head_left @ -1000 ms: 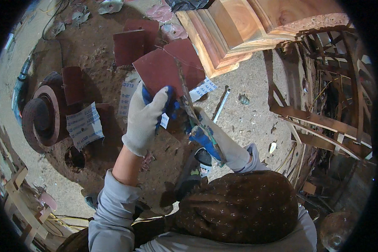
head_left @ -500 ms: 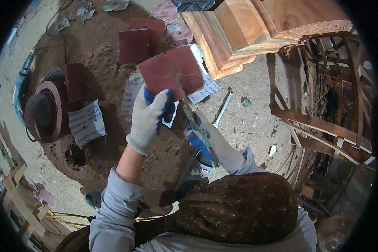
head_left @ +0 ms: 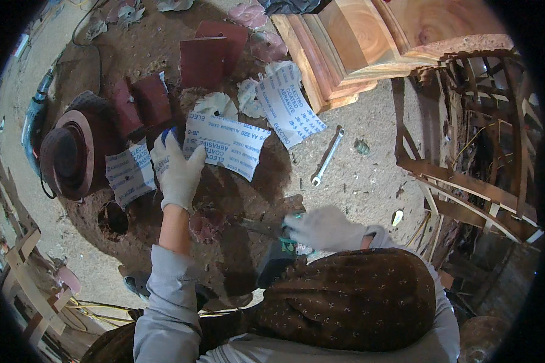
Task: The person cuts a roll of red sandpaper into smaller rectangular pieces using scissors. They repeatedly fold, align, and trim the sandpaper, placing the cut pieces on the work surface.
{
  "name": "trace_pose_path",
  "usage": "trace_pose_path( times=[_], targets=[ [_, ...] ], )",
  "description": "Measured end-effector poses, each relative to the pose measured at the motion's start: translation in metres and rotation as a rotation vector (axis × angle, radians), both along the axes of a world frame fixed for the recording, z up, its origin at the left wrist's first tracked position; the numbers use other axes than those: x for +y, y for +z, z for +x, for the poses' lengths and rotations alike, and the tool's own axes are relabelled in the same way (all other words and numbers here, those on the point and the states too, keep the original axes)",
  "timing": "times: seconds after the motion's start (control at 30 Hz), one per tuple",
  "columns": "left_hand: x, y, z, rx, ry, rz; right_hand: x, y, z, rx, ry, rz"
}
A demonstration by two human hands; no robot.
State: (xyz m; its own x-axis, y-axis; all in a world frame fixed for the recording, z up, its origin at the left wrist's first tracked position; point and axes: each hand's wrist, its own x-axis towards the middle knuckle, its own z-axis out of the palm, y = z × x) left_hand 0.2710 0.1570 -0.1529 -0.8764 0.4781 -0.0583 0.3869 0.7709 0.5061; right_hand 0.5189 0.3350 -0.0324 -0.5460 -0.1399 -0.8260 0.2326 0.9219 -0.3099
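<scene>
My left hand, in a white glove with blue fingertips, reaches down among sandpaper pieces. Its thumb stands apart from the fingers, beside a sandpaper sheet lying printed back up. Close to its fingers are another pale-backed piece and two red-brown sandpaper pieces. Gloved and smeared by motion, my right hand is closed round a long tool with green on its handle. A narrow dark part of this tool points left, low over the brown ground; its exact kind is unclear.
A larger sandpaper sheet lies against the stepped wooden piece. Nearby is a wrench. More red sandpaper lies far off. At left are a round dark disc-shaped object and a blue power tool; wooden frames stand at right.
The raised red sandpaper has left my left hand, which moved down and left. My right hand dropped toward me with the long tool. Two red pieces now lie beside the disc-shaped object.
</scene>
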Motion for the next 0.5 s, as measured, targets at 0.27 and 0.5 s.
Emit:
trace_pose_path(
  times=[0.27,0.5],
  targets=[
    [0.011,0.01,-0.011,0.01,-0.177,-0.052,0.081,-0.054,-0.102,1.063,0.194,0.272],
    [0.027,0.059,-0.021,-1.311,0.076,1.008,0.056,-0.017,-0.11,1.105,-0.524,-0.225]
  ],
)
